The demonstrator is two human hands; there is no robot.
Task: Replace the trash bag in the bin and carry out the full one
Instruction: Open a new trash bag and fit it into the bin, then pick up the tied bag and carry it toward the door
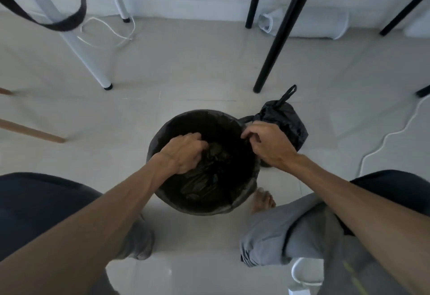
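A round bin [162,192] stands on the pale tiled floor [186,66], between the person's knees, lined with a fresh black trash bag [204,178] whose edge is folded over the rim most of the way round. Loose, crumpled plastic lies in the bottom of the bin.

The left hand [183,152] reaches down inside the opening; its fingers [197,140] are curled into the slack plastic of the liner, gripping or pushing it, with the tips hidden in the dark folds. The right hand [267,143] sits at the far right rim, thumb and fingers [247,134] pressed together, pinching the bag's edge where it meets the rim.

Just beside the bin, touching or nearly touching its right side, the full trash bag [286,120] rests on the floor, tied shut, a handle loop standing up from its knot.

A bare foot [263,200] is planted near the bin's lower right. Farther off, white table legs [79,39] and black table legs [279,34] rise from the floor, and a white cable [391,132] trails along the right.
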